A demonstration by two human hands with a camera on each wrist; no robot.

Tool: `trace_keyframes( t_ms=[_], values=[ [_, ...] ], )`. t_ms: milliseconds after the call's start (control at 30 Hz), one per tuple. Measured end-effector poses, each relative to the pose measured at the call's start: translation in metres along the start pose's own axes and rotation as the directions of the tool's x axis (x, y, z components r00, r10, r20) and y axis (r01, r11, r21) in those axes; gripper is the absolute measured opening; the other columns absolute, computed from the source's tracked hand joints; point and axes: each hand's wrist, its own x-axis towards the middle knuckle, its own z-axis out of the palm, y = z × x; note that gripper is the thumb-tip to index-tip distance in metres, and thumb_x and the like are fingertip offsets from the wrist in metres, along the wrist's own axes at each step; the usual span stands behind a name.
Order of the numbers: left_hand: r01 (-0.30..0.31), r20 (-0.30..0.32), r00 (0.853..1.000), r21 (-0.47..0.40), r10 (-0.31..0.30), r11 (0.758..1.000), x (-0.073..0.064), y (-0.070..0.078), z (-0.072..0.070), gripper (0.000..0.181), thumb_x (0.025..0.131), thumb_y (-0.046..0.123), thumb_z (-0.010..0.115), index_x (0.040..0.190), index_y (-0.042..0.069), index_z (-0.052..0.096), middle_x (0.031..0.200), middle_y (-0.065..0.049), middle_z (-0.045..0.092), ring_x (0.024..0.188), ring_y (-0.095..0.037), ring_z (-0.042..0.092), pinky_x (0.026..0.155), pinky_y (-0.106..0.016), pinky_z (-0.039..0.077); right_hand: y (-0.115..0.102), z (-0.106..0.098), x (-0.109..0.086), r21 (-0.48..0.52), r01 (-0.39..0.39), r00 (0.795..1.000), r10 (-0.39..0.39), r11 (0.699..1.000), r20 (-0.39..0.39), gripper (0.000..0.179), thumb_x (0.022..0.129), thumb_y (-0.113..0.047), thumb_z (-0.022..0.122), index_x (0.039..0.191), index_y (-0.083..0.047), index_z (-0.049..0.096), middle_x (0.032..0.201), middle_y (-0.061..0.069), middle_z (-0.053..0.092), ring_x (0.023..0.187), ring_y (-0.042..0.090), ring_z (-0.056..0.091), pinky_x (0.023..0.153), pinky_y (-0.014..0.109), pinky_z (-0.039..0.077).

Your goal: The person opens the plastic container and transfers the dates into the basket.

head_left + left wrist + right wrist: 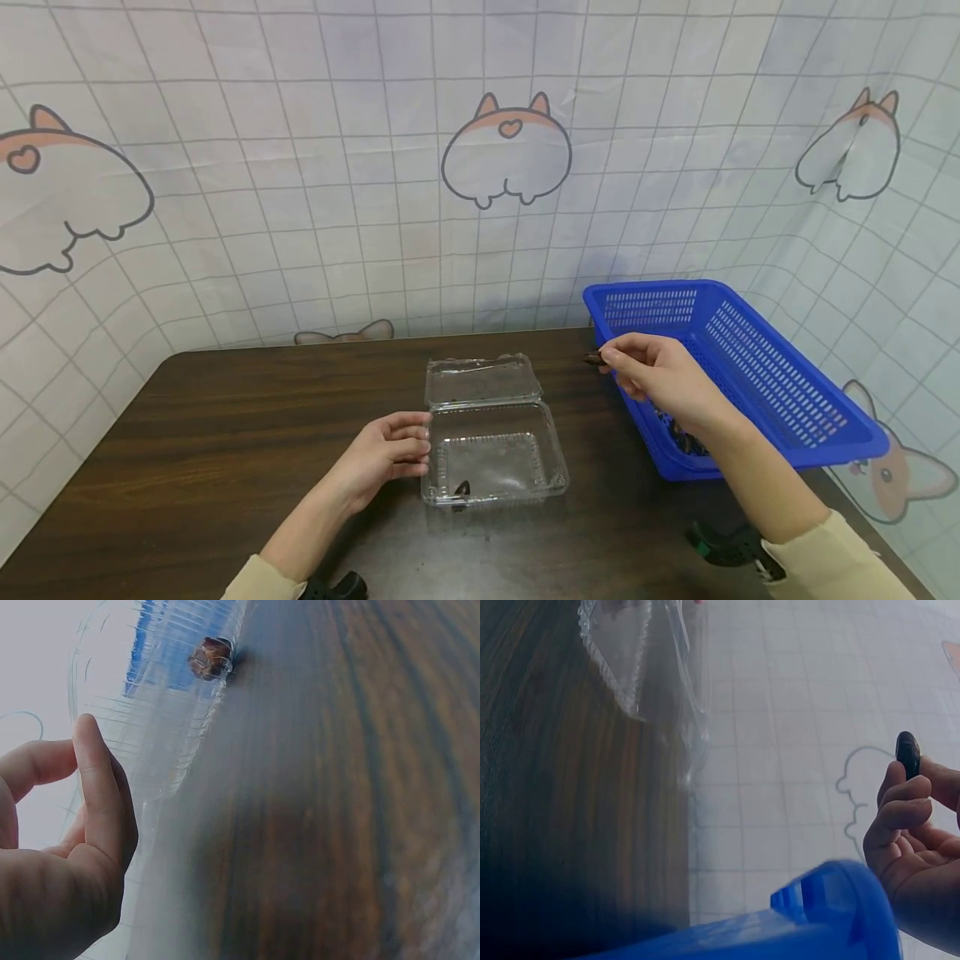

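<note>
My right hand [663, 379] pinches a small, dark brown, glossy oval piece [593, 359] between thumb and fingertips, above the basket's left rim. In the right wrist view that piece [908, 754] stands up from the fingertips. A clear plastic clamshell box [491, 467] lies on the table with its lid [483, 382] folded back. One similar dark piece [462, 490] sits in its front left corner; the left wrist view shows this piece [210, 658] as brown and lumpy. My left hand [386, 454] rests its fingers at the box's left side, fairly straight.
A blue slotted plastic basket [795, 358] stands to the right, with several dark pieces [686, 440] at its near left end, partly hidden by my right arm. The brown wooden table [225, 442] meets a white gridded cloth backdrop [337, 250] behind and on the right.
</note>
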Motion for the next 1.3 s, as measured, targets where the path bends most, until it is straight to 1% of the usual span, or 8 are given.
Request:
trace_keyframes(
  t_ms=[133,433,633,733,900,1000,1167,1300],
  values=[
    [-0.003,0.002,1.0,-0.003,0.003,1.0,0.001,0.0,0.0,0.053,0.097,-0.004,0.062,0.144,-0.014,0.042,0.108,-0.014,0.058,0.081,-0.016,0.064,0.076,-0.031,0.061,0.003,-0.005,-0.003,-0.002,0.006,1.0,-0.006,1.0,-0.006,0.037,0.108,-0.031,0.056,0.122,0.002,0.064,0.09,0.014,0.059,0.066,0.019,0.048,0.055,0.03,0.041],
    [-0.003,-0.006,1.0,0.004,0.003,1.0,0.001,-0.001,0.0,0.052,0.096,-0.005,0.063,0.144,-0.013,0.043,0.109,-0.015,0.058,0.081,-0.017,0.064,0.076,-0.032,0.061,0.012,-0.019,-0.01,-0.009,0.0,0.999,-0.001,1.0,-0.032,0.039,0.107,-0.034,0.057,0.122,0.002,0.064,0.081,0.011,0.054,0.067,0.02,0.049,0.058,0.031,0.046],
    [-0.004,-0.006,1.0,0.004,0.004,1.0,0.001,-0.001,0.0,0.053,0.096,-0.004,0.064,0.144,-0.013,0.043,0.108,-0.014,0.058,0.081,-0.017,0.064,0.077,-0.032,0.061,0.017,-0.027,-0.016,-0.014,-0.022,0.998,0.021,1.0,-0.052,0.042,0.107,-0.035,0.058,0.123,0.004,0.062,0.088,0.016,0.057,0.069,0.02,0.051,0.059,0.032,0.046],
    [-0.002,-0.009,1.0,0.005,0.002,1.0,0.001,0.0,0.0,0.053,0.096,-0.004,0.064,0.144,-0.013,0.043,0.109,-0.015,0.058,0.081,-0.017,0.064,0.077,-0.032,0.061,0.02,-0.031,-0.019,-0.012,-0.036,0.998,0.035,0.999,-0.057,0.043,0.106,-0.035,0.058,0.124,0.004,0.061,0.088,0.015,0.058,0.069,0.02,0.05,0.06,0.033,0.046],
    [-0.001,-0.013,1.0,0.008,0.001,1.0,0.0,0.0,0.0,0.052,0.097,-0.005,0.063,0.144,-0.013,0.043,0.109,-0.015,0.058,0.081,-0.017,0.064,0.077,-0.032,0.061,0.025,-0.037,-0.025,0.023,-0.061,0.996,0.062,0.998,-0.067,0.046,0.106,-0.036,0.058,0.123,0.007,0.059,0.08,0.008,0.055,0.068,0.019,0.049,0.061,0.033,0.045],
    [-0.002,-0.012,1.0,0.007,0.002,1.0,0.0,0.0,0.0,0.052,0.097,-0.005,0.063,0.144,-0.013,0.043,0.109,-0.015,0.058,0.081,-0.017,0.064,0.077,-0.032,0.061,0.028,-0.041,-0.028,0.051,-0.079,0.994,0.083,0.996,-0.076,0.044,0.107,-0.034,0.058,0.119,0.009,0.057,0.076,0.004,0.051,0.068,0.018,0.049,0.062,0.033,0.044],
    [-0.003,-0.01,1.0,0.001,0.003,1.0,0.001,0.0,0.0,0.053,0.096,-0.005,0.063,0.144,-0.013,0.042,0.108,-0.014,0.058,0.081,-0.017,0.064,0.076,-0.032,0.061,0.034,-0.045,-0.032,0.065,-0.111,0.989,0.117,0.992,-0.096,0.04,0.107,-0.031,0.059,0.112,0.009,0.059,0.074,0.004,0.051,0.069,0.019,0.049,0.062,0.033,0.043],
    [-0.003,-0.009,1.0,-0.004,0.003,1.0,0.001,-0.001,0.0,0.054,0.095,-0.004,0.065,0.144,-0.014,0.042,0.108,-0.013,0.058,0.08,-0.017,0.064,0.076,-0.032,0.061,0.038,-0.048,-0.035,0.076,-0.113,0.988,0.121,0.991,-0.101,0.036,0.107,-0.028,0.058,0.109,0.008,0.06,0.073,0.003,0.051,0.067,0.017,0.048,0.06,0.032,0.041]
  ],
)
